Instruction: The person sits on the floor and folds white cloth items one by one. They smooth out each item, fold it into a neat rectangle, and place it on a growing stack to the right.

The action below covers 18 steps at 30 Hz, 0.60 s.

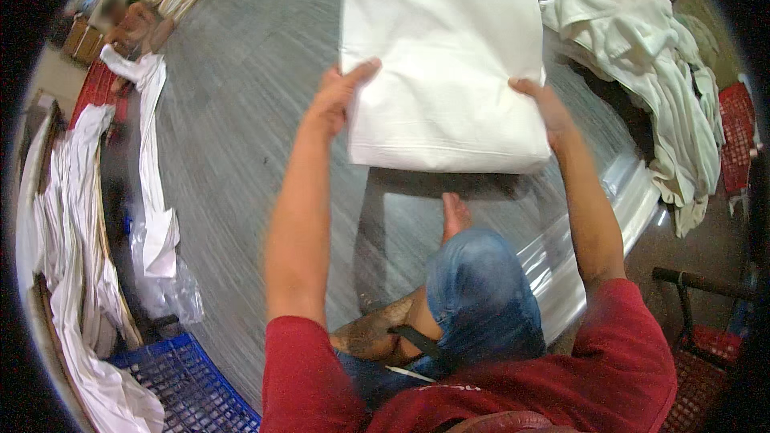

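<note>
Both my hands hold up a folded white cloth [445, 72], squarish and lightly creased, above a grey streaked surface [240, 132]. At its left edge is my left hand [346, 93], the thumb lying over the front. My right hand [541, 105] grips the right edge in the same way, thumb on top. The fingers behind the cloth are hidden. Beneath the cloth's lower edge a shadow falls on the surface, near my bare foot [455, 213].
White cloths [631, 42] lie heaped at the right, near clear plastic film [577, 252]. At the left are a long white cloth strip [150, 132], draped white fabric [72, 240] and a blue plastic basket [192, 385]. Another person [135, 27] is at the upper left.
</note>
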Tool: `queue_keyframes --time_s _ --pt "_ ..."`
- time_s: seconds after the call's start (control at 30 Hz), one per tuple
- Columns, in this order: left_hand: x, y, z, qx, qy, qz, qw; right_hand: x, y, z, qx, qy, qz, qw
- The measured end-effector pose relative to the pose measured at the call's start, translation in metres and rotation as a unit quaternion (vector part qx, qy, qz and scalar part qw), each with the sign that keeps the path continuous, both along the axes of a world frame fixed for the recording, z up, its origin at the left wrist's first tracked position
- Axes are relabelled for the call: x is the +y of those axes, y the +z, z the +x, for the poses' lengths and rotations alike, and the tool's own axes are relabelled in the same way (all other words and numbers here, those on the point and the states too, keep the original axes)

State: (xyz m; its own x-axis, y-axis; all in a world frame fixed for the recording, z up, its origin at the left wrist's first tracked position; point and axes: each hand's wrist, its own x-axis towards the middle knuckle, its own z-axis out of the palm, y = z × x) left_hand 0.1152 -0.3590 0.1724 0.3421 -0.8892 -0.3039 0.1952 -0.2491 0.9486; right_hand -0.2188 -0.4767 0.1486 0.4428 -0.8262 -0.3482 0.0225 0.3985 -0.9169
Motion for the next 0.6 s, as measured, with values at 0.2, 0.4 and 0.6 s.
queue_keyframes --time_s 0.2,0.4,0.6 --pt "-0.025 -0.143 -0.046 -0.206 0.039 0.072 0.975 -0.026 -0.091 -0.032 0.057 -0.022 0.050 0.997" --pt "-0.020 -0.114 -0.063 -0.201 0.071 0.114 0.970 -0.039 -0.103 -0.045 0.011 -0.069 0.102 0.992" --pt "-0.004 -0.127 -0.071 -0.252 0.150 0.045 0.955 -0.097 -0.072 -0.003 0.369 -0.206 -0.534 0.732"
